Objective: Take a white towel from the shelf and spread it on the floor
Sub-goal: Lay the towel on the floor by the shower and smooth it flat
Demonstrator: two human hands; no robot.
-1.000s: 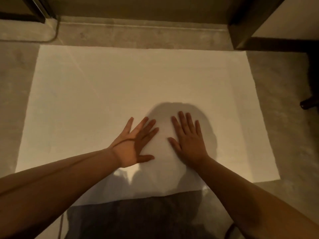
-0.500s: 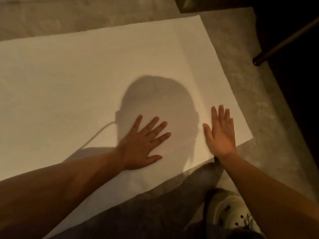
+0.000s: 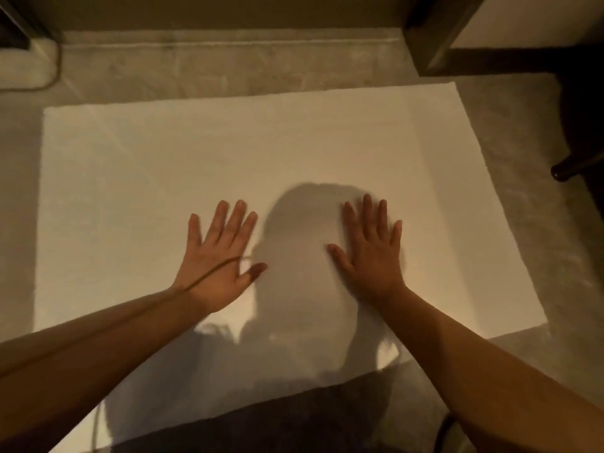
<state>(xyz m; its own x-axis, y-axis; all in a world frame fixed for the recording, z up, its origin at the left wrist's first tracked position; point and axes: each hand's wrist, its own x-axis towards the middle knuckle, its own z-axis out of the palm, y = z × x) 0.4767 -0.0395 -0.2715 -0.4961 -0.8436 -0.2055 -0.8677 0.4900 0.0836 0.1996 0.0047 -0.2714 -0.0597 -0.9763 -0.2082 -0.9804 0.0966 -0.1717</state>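
Observation:
A white towel [image 3: 228, 152] lies flat and unfolded on the grey floor, filling most of the view. My left hand [image 3: 219, 259] rests palm down on it left of centre, fingers spread. My right hand [image 3: 372, 253] presses flat on the towel right of centre, fingers apart too. Neither hand holds anything. A dark head-shaped shadow falls on the towel between and below the hands. The towel's near edge is partly hidden by my forearms and shadow.
Grey carpet floor [image 3: 228, 67] surrounds the towel. A dark wooden furniture frame [image 3: 438, 34] stands at the back right, and a dark round furniture foot [image 3: 562, 171] sits on the floor to the right. A pale rounded object [image 3: 23, 67] lies at the back left.
The view has swung back to face the towel squarely. Both hands have slid apart across the towel, the left one moving left and the right one back from the right edge.

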